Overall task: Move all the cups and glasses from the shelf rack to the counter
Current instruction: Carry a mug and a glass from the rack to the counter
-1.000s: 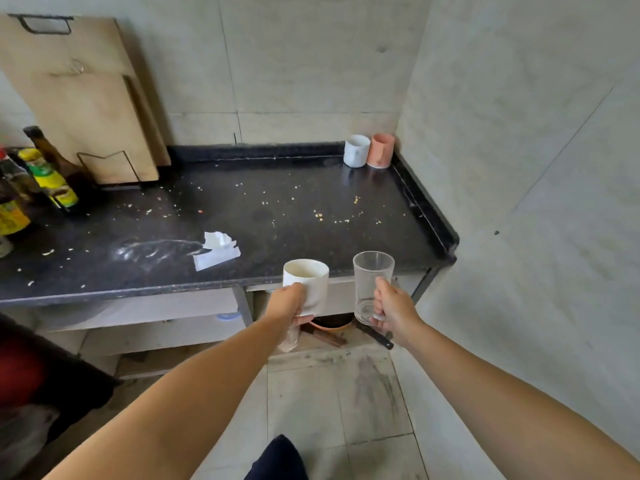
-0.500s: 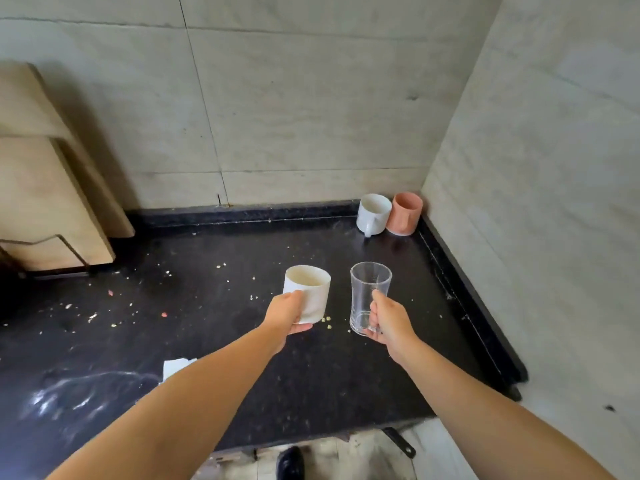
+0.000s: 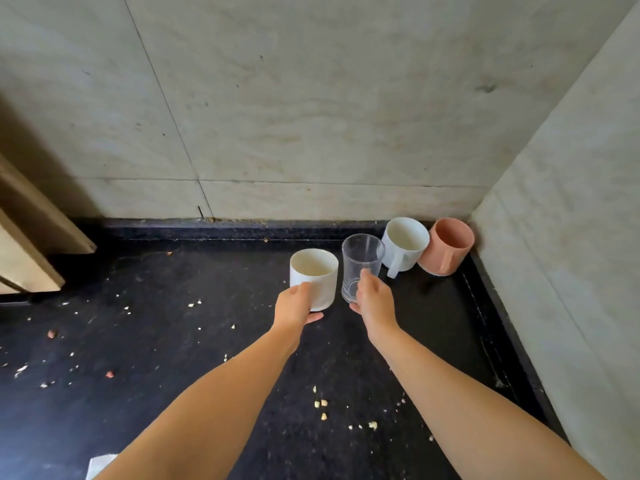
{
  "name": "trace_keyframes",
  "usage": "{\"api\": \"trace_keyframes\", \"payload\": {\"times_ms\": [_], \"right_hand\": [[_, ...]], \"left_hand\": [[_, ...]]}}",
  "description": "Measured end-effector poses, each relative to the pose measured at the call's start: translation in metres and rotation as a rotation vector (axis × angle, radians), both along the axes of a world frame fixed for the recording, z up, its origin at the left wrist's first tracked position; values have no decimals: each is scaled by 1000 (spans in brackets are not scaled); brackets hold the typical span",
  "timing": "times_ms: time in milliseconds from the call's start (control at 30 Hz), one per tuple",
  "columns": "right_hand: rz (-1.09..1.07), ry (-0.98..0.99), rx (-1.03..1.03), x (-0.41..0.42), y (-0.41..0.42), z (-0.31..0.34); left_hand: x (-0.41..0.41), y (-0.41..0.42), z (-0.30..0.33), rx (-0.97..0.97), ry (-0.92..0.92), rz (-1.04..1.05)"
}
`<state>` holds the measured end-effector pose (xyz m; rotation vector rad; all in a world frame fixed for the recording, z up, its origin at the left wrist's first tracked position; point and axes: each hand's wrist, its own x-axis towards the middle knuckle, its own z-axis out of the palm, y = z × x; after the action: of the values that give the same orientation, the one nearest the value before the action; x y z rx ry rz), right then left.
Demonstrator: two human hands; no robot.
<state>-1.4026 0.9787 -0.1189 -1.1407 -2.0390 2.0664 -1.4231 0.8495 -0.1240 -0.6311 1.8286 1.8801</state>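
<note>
My left hand (image 3: 297,303) grips a white cup (image 3: 317,277) by its near side, low over the black counter (image 3: 173,341). Right beside it, my right hand (image 3: 375,301) grips a clear glass (image 3: 360,261) near its base. Whether either touches the counter I cannot tell. In the back right corner stand a white mug (image 3: 405,242) with its handle toward me and a pink cup (image 3: 448,245). The glass is just left of the white mug. The shelf rack is out of view.
Tiled walls close the counter at the back and the right. A wooden cutting board (image 3: 31,237) leans at the far left. Crumbs are scattered over the counter, and a scrap of white paper (image 3: 100,462) lies at the near edge.
Both hands have carried the white cup and the glass forward over the counter, toward the back right corner. The view has moved closer to the wall.
</note>
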Motion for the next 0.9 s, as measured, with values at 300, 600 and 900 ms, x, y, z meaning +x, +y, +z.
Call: {"api": "trace_keyframes", "payload": {"times_ms": [300,600,900], "right_hand": [[-59,138,47,-43,8,-29],[-54,159,124,-63,22,-39],[76,57,161,-78,28,-32]], "left_hand": [[-50,30,-21,-37,56,23],[-81,38,-37,-45,-18,0],[-84,38,-41,-178,103,-146]]}}
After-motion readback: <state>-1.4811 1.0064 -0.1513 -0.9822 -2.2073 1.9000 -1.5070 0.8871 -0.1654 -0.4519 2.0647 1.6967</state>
